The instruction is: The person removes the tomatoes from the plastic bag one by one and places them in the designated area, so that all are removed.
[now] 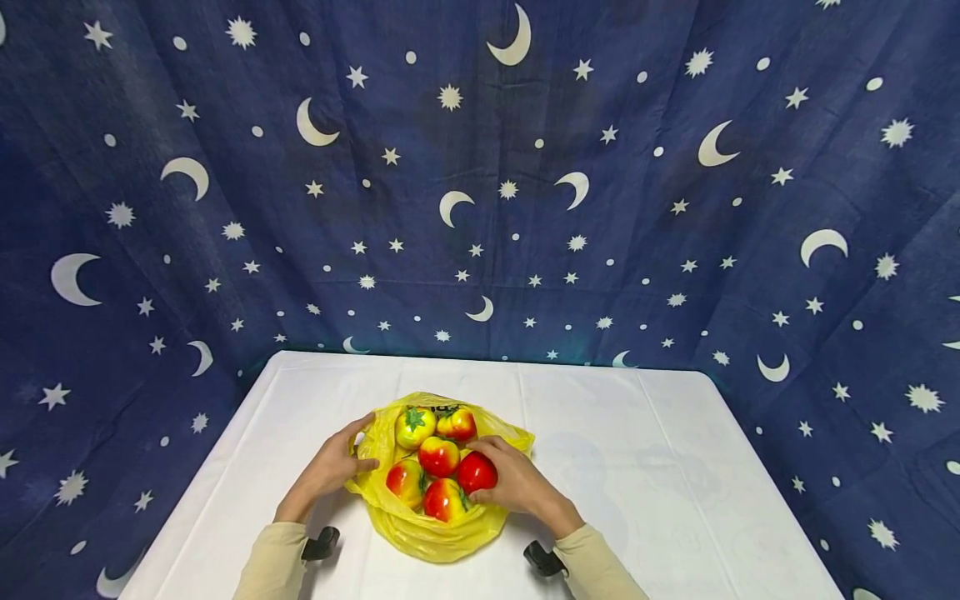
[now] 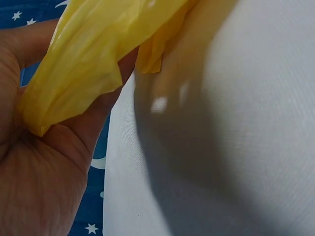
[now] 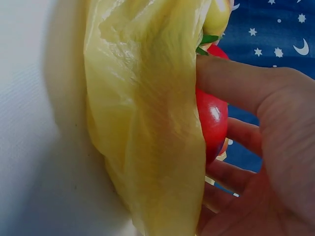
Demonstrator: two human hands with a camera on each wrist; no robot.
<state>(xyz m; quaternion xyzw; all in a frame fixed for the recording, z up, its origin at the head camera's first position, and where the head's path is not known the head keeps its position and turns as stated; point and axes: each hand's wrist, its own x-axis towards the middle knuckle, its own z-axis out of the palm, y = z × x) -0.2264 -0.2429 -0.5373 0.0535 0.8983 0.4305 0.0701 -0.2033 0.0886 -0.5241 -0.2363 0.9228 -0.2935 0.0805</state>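
A yellow plastic bag (image 1: 438,546) lies with its mouth spread wide, and several glossy red-and-yellow tomatoes (image 1: 438,457) sit inside. At the bag's left rim is my left hand (image 1: 333,462), its thumb inside the edge and its fingers outside. The left wrist view shows the bag's film (image 2: 93,59) between that thumb and the fingers. My right hand (image 1: 517,477) reaches over the right rim and grips a plain red tomato (image 1: 477,472). In the right wrist view, thumb and fingers lie around this red tomato (image 3: 212,120), partly hidden behind the bag wall (image 3: 147,123).
The bag rests on a table with a white cloth (image 1: 637,467). Behind the table hangs a dark blue curtain (image 1: 480,125) printed with moons and stars. A black wrist device (image 1: 321,543) shows by the left sleeve, another black device (image 1: 543,558) by the right.
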